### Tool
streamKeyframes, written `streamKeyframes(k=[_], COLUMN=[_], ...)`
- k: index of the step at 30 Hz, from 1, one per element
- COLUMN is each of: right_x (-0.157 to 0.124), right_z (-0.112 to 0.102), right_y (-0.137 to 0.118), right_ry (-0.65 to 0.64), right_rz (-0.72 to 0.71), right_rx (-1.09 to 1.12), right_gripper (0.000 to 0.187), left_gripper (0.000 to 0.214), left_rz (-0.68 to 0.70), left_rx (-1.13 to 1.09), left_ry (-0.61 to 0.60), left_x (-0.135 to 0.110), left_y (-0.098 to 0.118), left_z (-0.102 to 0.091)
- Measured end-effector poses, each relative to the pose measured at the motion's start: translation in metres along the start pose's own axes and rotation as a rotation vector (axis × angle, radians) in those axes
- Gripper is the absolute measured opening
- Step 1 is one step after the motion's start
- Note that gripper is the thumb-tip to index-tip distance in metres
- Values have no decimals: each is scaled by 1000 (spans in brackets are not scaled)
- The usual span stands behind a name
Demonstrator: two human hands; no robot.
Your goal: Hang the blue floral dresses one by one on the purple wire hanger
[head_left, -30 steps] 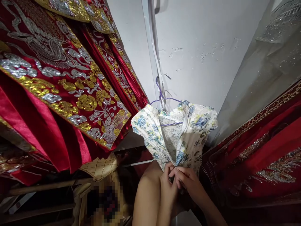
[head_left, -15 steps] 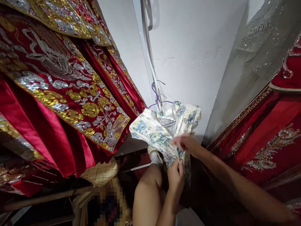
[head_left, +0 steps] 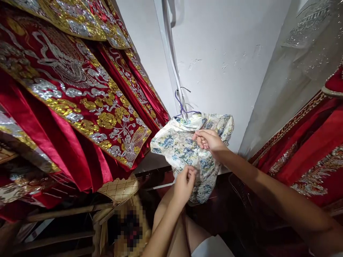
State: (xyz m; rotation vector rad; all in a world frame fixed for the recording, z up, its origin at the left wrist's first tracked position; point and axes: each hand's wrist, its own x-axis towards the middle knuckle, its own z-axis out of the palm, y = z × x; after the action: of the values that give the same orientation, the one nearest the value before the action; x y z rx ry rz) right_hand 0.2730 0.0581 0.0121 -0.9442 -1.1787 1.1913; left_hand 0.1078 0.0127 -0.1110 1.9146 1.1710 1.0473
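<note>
A small white dress with blue and yellow flowers (head_left: 182, 148) hangs on a purple wire hanger (head_left: 182, 107) against a white wall. My right hand (head_left: 207, 140) is closed in a pinch on the dress fabric near its collar. My left hand (head_left: 184, 182) is lower down, its fingers curled around the dress's lower front edge. The dress is bunched between the two hands. My bare knee (head_left: 171, 210) shows below them.
Red satin garments with gold and silver embroidery (head_left: 75, 107) hang at the left. More red embroidered cloth (head_left: 308, 153) hangs at the right, under a grey sequined fabric (head_left: 302, 60). A quilted gold cushion (head_left: 119, 189) lies at the lower left.
Both hands were together at the dress's lower front. My right hand has risen to the collar, my left stays low, and the open dress front has closed up.
</note>
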Motion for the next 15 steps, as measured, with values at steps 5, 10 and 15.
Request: streamKeyframes(k=[5, 10, 15], right_x=[-3, 8, 13], right_z=[1, -6, -20], right_y=[-7, -4, 41], right_ry=[-84, -289, -185], right_rz=[-85, -63, 36], right_rx=[-58, -228, -337], right_gripper=[30, 27, 31], left_gripper=[38, 25, 22], left_rz=[302, 547, 505], left_rx=[101, 348, 165], left_ry=[285, 311, 757], left_x=[63, 88, 95], left_y=[59, 76, 69], left_z=[-54, -57, -78])
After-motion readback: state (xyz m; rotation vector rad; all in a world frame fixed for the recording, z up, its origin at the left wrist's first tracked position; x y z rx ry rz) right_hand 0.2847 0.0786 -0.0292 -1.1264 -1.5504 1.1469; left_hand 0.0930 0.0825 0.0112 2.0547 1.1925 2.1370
